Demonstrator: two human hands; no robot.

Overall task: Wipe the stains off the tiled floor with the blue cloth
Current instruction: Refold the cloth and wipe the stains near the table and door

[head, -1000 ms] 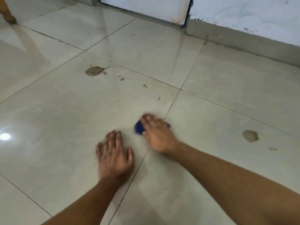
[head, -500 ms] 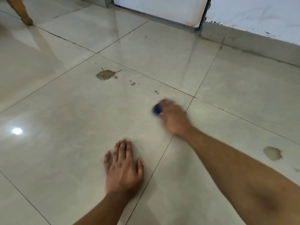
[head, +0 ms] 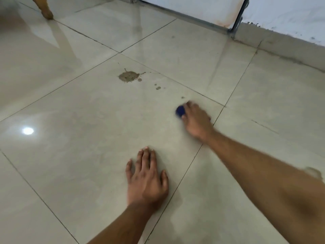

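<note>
My right hand [head: 197, 119] presses a bunched blue cloth [head: 180, 111] onto the glossy beige tiled floor [head: 79, 120]; only a small blue corner shows past the fingers, and the hand is motion-blurred. Just beyond the cloth lies a tiny brown spot [head: 182, 97]. Farther up and left are two small drops [head: 158, 87] and a large brown splatter stain [head: 128, 76]. My left hand [head: 146, 176] lies flat on the tile, fingers spread, holding nothing. Another stain [head: 314, 172] peeks out behind my right forearm.
A wooden furniture leg [head: 44, 9] stands at the top left. A white door [head: 193, 7] in a metal frame and a wall skirting [head: 281, 44] run along the top right. A light glare [head: 27, 131] reflects on the left tile.
My right hand has swept the cloth from near my left hand forward along the tile toward the small spots. The view shifted, so the stains sit more central. My left hand stayed planted.
</note>
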